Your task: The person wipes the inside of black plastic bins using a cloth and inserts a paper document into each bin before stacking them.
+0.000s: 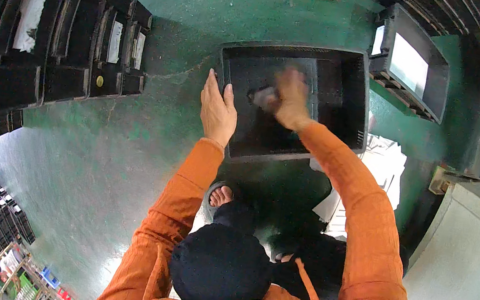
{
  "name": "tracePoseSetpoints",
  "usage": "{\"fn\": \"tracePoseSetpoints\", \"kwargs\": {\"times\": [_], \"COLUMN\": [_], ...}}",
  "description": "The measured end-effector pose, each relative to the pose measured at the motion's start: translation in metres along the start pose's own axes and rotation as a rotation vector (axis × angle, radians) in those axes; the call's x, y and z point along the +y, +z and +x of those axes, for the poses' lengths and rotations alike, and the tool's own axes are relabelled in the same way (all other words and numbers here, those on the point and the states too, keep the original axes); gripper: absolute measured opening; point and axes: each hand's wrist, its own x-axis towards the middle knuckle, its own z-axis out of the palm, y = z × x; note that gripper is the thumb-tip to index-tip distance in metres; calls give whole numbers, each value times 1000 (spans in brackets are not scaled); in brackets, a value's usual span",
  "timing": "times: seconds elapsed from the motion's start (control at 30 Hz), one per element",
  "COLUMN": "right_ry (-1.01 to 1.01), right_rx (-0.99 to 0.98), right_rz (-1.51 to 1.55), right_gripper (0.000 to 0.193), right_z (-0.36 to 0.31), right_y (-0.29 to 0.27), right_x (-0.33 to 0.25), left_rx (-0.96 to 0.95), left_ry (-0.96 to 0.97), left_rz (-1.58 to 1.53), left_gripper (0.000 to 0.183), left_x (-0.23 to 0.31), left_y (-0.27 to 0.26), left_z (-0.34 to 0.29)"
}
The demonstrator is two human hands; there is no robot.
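- At the centre, before my knees: the black bin [339, 84], open side up; what bears its weight I cannot tell.
- At its left wall: my left hand [218, 114], fingers nearly straight, thumb apart, laid against the rim without closing round it.
- Inside the bin: my right hand [292, 98], blurred; a greyish patch [265, 99] shows beside it, perhaps a cloth. Whether the fingers are closed on it I cannot tell.
- Beside the bin's lower right corner: loose papers [388, 173], near my right forearm. I judge that a swinging elbow or a sliding bin could scatter or crease them.
- Beyond the right wall: a second bin [413, 64], close by; a hard push rightward could knock the two together.
- Chief risk, in my judgement: so flat a left hand may let the bin slip or turn if the right presses hard.
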Motion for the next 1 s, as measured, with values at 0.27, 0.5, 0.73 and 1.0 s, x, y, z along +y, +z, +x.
{"fn": "tracePoseSetpoints", "kwargs": {"times": [0.27, 0.5, 0.73, 1.0], "right_ry": [-317, 382, -436, -4], "right_rx": [222, 701, 111, 144], "right_rz": [-306, -136, -210, -935], "right_gripper": [54, 60, 58, 36], "right_z": [28, 45, 33, -18], "right_y": [-13, 33, 12, -58], "right_x": [60, 16, 24, 114], "left_rx": [-25, -27, -18, 42], "left_ry": [-39, 49, 47, 29], "left_rz": [-66, -78, -82, -116], "left_gripper": [43, 45, 46, 43], "left_x": [3, 11, 5, 14], "left_y": [-11, -2, -3, 7], "left_z": [-3, 2, 5, 2]}}
